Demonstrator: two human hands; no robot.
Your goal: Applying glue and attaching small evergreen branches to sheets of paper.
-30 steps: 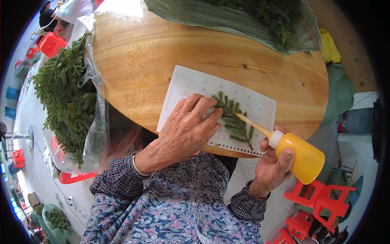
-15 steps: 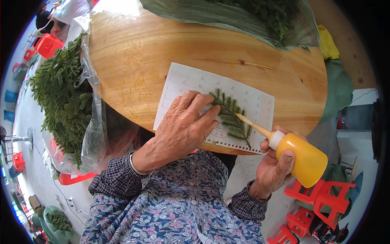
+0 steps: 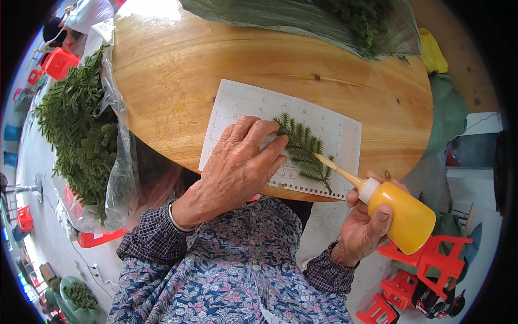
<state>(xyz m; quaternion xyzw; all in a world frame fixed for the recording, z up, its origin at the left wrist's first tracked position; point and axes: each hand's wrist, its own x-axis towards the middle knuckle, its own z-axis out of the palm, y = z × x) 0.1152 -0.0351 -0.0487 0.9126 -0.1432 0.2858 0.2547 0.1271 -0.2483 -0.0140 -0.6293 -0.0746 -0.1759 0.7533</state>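
Observation:
A green artificial pine sprig (image 3: 303,146) lies on a white calendar sheet (image 3: 229,105) near the front edge of the table. My left hand (image 3: 237,164) rests over the sheet's left part, thumb and fingers closed on the sprig's left end. In my right hand (image 3: 369,218) is a yellow squeeze bottle (image 3: 402,216) with a white collar, tilted so its long tan nozzle (image 3: 340,170) points up and left. The nozzle's tip meets the middle of the sprig; whether anything comes out of it cannot be seen.
The round wooden table (image 3: 178,81) carries a pale green sack (image 3: 259,29) of greenery at its far side. On the left, a clear plastic bag (image 3: 123,173) holds piled pine sprigs (image 3: 81,135). Red stools (image 3: 440,264) stand at the lower right. A yellow cloth or bag (image 3: 433,51) hangs by the right edge.
The whole view has shifted slightly, with table and sheet a little further left and up. Both hands keep their hold, and the nozzle tip stays at the sprig's middle.

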